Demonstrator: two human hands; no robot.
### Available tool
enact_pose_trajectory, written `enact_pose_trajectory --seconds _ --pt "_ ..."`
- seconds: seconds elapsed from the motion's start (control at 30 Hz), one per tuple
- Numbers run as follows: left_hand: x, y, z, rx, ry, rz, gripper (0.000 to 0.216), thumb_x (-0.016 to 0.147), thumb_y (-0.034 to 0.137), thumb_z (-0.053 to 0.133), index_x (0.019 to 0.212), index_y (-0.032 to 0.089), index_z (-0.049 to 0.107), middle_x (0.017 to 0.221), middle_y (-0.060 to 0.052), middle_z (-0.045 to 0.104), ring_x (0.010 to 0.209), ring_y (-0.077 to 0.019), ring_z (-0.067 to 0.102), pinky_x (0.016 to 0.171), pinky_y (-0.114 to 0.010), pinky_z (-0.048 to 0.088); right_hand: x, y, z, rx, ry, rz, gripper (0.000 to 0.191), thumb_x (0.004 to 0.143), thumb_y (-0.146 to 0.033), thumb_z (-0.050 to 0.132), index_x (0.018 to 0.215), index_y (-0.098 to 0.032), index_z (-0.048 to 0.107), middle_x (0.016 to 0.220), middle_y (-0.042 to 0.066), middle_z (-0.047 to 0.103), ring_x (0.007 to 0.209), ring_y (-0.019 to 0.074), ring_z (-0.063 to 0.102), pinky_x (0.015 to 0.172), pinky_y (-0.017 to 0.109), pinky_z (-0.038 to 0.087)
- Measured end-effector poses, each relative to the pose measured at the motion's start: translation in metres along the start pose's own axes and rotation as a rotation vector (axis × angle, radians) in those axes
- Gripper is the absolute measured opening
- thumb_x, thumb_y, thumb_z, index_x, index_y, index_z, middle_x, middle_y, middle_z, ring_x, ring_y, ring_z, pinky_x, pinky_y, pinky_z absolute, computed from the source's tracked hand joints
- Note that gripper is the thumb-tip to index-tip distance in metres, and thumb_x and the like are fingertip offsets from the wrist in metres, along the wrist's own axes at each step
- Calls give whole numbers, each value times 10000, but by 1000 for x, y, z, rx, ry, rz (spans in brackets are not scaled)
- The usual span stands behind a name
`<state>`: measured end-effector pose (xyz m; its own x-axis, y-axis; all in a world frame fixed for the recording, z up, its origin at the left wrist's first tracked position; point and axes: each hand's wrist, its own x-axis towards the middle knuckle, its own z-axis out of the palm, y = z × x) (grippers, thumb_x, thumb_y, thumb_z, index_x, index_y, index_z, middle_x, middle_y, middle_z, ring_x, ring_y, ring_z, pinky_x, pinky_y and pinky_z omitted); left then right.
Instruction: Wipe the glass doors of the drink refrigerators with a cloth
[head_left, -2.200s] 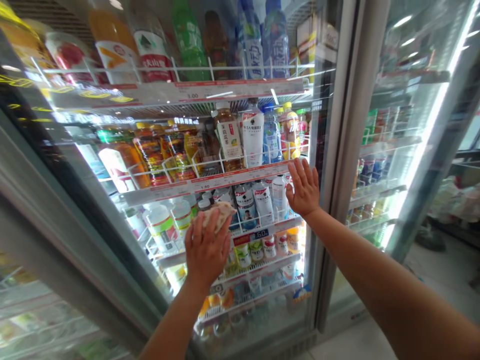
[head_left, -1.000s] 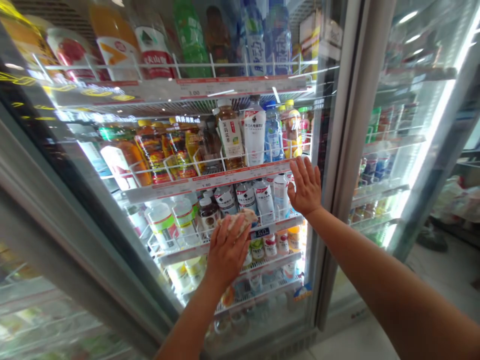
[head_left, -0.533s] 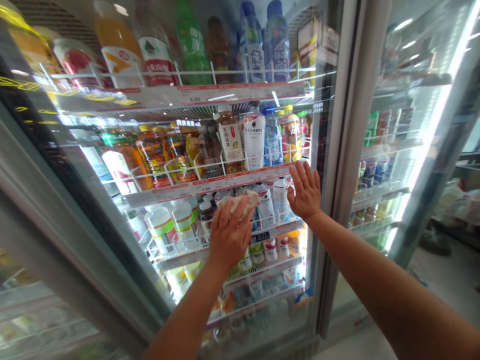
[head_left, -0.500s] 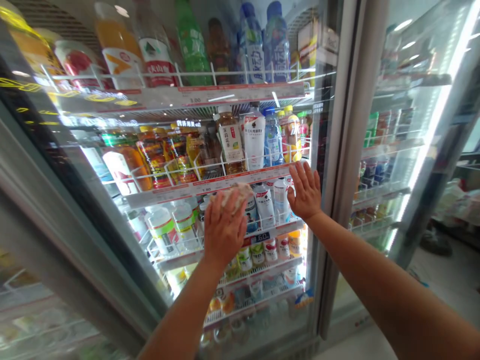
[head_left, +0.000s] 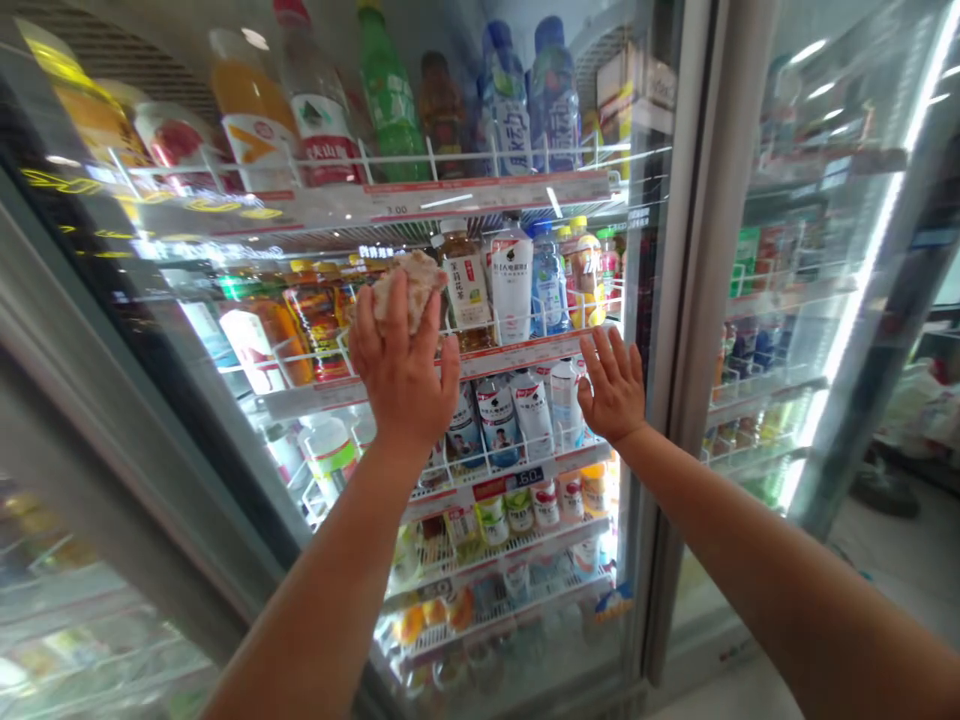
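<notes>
A crumpled pale cloth [head_left: 412,285] lies under the fingers of my left hand [head_left: 405,375], pressed to the glass door of a drinks fridge. This hand is level with the second shelf, in front of the bottles with yellow caps and a tea bottle [head_left: 466,285]. My right hand [head_left: 615,388] rests flat on the same glass near the door's right edge, its fingers spread and nothing in it. Behind the glass, close to that hand, stand white-labelled bottles [head_left: 532,410].
A grey metal door frame [head_left: 686,330] runs upright just right of my right hand. Beyond it is another lit fridge door [head_left: 795,340]. Bottles fill several wire-fronted shelves, with a price strip [head_left: 495,190] along the upper one. A blue and orange sticker [head_left: 613,602] sits low on the glass.
My left hand has slid up and to the left across the glass with the cloth, from the third shelf's height to the second's. My right hand stays in place.
</notes>
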<state>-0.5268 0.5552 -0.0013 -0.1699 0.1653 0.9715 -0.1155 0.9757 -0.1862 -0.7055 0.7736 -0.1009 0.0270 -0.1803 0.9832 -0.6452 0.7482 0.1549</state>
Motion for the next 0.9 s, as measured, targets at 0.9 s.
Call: enact_pose_trajectory --seconds 0.9 --pt "-4 19 15 -40 -179 427 500 983 406 539 1471 320 476 1627 34 323 1553 -241 152 1260 -488 189 1 0 0 -10 -4 8 710 973 -300 408 1626 -251 134 1635 63 364 1549 248 246 1255 486 206"
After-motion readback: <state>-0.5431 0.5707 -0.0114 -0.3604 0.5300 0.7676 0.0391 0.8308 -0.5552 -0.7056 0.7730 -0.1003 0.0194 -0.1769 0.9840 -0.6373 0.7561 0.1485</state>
